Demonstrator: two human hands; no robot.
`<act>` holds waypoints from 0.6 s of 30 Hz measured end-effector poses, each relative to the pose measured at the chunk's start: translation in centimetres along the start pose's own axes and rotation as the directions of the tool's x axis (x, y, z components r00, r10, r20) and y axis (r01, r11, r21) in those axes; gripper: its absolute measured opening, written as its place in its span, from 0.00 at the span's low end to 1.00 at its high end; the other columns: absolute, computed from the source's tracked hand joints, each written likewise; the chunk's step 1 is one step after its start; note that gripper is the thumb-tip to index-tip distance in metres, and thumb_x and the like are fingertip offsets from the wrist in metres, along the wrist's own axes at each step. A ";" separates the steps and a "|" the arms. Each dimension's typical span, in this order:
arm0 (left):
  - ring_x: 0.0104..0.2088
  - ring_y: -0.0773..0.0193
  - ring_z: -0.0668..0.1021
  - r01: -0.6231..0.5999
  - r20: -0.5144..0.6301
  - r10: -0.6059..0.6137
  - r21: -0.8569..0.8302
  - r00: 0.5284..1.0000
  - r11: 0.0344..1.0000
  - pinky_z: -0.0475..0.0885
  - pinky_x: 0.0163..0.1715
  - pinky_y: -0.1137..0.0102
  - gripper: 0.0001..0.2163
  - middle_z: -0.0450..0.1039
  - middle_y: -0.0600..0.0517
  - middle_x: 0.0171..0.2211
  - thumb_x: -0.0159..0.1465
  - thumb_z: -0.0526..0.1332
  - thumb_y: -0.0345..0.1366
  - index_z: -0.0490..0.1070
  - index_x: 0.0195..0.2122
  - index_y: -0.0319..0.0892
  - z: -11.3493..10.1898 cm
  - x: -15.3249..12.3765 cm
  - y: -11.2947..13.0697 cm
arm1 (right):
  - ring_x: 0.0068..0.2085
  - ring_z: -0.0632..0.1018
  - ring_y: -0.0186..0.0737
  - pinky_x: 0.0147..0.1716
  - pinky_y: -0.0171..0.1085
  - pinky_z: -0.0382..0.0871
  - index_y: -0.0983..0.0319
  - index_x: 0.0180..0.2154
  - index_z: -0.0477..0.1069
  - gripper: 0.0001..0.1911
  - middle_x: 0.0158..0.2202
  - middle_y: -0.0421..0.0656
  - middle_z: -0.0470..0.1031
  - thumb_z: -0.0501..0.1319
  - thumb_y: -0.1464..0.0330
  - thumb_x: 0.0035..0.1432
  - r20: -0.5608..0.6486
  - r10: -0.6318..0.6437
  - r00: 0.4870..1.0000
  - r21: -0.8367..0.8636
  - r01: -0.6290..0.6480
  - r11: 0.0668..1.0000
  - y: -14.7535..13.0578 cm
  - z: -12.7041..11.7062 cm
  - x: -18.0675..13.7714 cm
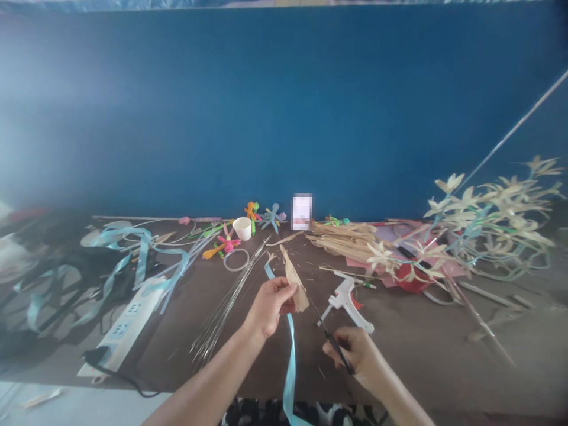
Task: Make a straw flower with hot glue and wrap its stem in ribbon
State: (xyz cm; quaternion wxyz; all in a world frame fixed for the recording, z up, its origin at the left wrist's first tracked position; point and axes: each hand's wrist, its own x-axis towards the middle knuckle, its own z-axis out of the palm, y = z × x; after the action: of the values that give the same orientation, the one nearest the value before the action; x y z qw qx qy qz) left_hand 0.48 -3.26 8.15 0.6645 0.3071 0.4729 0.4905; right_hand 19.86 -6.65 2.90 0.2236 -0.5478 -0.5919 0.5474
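Note:
My left hand point(269, 306) is closed in a pinch on a tan, pointed strip of dried leaf point(294, 280) held up over the brown table point(412, 337). My right hand point(355, 354) is closed on a pair of black-handled scissors point(327, 335), whose blades point up and left toward the lower edge of the leaf. A light blue ribbon point(290, 355) runs from under the left hand down toward my lap. A bundle of thin metal wires point(231, 302) lies just left of the left hand.
A white glue gun point(346, 302) lies right of the leaf. Behind it are a pile of dried leaves point(344, 241), pale leaf flowers on blue stems point(483, 228), a paper cup point(242, 228), a tape ring point(236, 260), pipe-cleaner figures point(265, 216) and a power strip point(128, 319). A blue wall point(284, 106) backs the table.

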 end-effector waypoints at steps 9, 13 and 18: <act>0.23 0.68 0.73 0.001 0.021 -0.002 0.027 1.000 1.000 0.67 0.23 0.73 0.11 0.71 0.51 0.23 0.51 0.62 0.40 0.68 0.29 0.37 -0.1 0.0 0.1 | 0.14 0.62 0.28 0.14 0.28 0.51 0.62 0.14 0.55 0.19 0.11 0.34 0.57 0.60 0.57 0.40 0.003 0.039 0.999 -0.005 -0.039 0.999 -0.7 -0.2 -0.2; 0.23 0.68 0.73 0.005 0.022 -0.005 0.029 1.000 1.000 0.67 0.23 0.73 0.10 0.72 0.50 0.25 0.51 0.62 0.39 0.68 0.29 0.37 -0.1 0.0 0.2 | 0.14 0.62 0.28 0.13 0.28 0.51 0.62 0.14 0.56 0.19 0.11 0.34 0.58 0.61 0.56 0.40 0.003 0.047 0.999 -0.008 -0.047 0.999 -0.6 -0.3 -0.3; 0.23 0.68 0.73 0.006 0.027 -0.006 0.029 1.000 1.000 0.67 0.23 0.73 0.10 0.72 0.50 0.24 0.51 0.62 0.39 0.68 0.29 0.37 -0.1 -0.2 0.3 | 0.14 0.62 0.28 0.13 0.28 0.51 0.62 0.14 0.56 0.18 0.11 0.34 0.58 0.60 0.58 0.40 0.014 0.041 0.999 -0.015 -0.041 0.999 -0.3 -0.4 -0.2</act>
State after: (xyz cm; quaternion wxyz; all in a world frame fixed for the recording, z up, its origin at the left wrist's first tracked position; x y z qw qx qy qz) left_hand 0.33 -3.33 8.41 0.6678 0.3218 0.4718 0.4774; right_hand 20.14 -6.66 3.35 0.2043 -0.5576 -0.5860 0.5513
